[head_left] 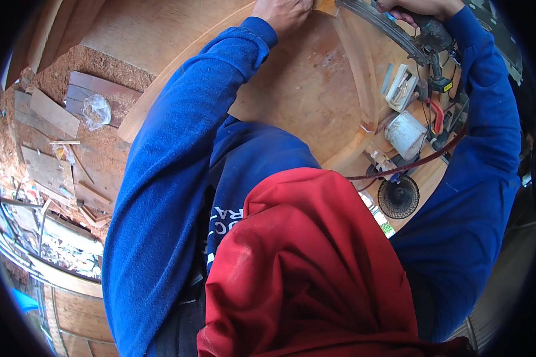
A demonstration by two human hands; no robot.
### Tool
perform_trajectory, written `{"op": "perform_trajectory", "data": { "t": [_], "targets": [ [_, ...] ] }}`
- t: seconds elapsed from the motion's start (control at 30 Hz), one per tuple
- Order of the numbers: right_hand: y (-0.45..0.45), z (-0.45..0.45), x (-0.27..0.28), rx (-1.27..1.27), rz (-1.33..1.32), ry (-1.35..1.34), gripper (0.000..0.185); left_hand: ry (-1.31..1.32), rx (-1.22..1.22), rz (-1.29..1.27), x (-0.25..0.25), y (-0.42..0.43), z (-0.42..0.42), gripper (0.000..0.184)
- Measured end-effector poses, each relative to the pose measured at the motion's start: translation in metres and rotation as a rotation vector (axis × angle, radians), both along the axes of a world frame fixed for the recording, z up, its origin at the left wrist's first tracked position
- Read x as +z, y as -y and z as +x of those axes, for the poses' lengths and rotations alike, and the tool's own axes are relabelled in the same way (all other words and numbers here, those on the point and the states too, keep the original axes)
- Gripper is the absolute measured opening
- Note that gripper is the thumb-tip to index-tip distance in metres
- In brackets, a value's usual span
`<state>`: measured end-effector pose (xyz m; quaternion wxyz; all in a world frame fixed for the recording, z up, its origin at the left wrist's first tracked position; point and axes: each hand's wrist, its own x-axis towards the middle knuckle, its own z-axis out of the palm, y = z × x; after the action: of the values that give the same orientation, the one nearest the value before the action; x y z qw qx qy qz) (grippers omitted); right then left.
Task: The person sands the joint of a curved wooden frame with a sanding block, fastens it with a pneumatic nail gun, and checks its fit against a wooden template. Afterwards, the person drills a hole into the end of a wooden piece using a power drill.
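Note:
At the top edge my left hand (283,15) is closed on the curved wooden frame (208,41); part of its fingers is cut off by the view. My right hand (423,8) grips the dark handle of what looks like a nail gun (393,28), whose long grey magazine slants across the top right. The tool's tip lies near a joint of the frame, partly out of view. A second curved wooden strip (360,65) runs down from that joint, beside a brown wooden panel (304,83).
On the right are a white bucket (406,135), a white box of small items (401,88), a red-handled tool (436,116), a red hose (452,144) and a round black mesh object (398,196). Boards (53,113) and a plastic bag (96,112) lie on the dusty left-hand ground.

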<state>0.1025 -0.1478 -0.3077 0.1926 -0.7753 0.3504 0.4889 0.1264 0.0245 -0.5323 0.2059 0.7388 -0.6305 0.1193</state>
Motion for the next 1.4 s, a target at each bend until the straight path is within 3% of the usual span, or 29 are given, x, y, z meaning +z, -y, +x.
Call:
{"op": "perform_trajectory", "data": {
  "t": [0.4,0.8,0.9,1.2,1.4],
  "targets": [
    [-0.005,0.002,0.003,0.126,-0.045,0.018,0.019,-0.055,-0.032,0.010,-0.002,0.003,0.000,0.029],
    [-0.004,-0.001,-0.001,0.059,-0.016,0.054,0.014,0.013,-0.004,-0.017,-0.009,0.003,-0.003,0.038],
    [-0.011,0.002,0.005,0.071,-0.025,0.050,0.014,0.051,0.001,-0.120,-0.010,0.002,-0.001,0.040],
    [-0.011,0.003,-0.001,0.069,0.066,-0.010,0.012,-0.029,-0.007,0.069,-0.007,0.005,-0.002,0.041],
    [-0.007,-0.005,-0.012,-0.024,0.096,0.048,0.009,0.053,-0.004,-0.107,-0.016,0.006,0.000,0.038]
  ]
}}
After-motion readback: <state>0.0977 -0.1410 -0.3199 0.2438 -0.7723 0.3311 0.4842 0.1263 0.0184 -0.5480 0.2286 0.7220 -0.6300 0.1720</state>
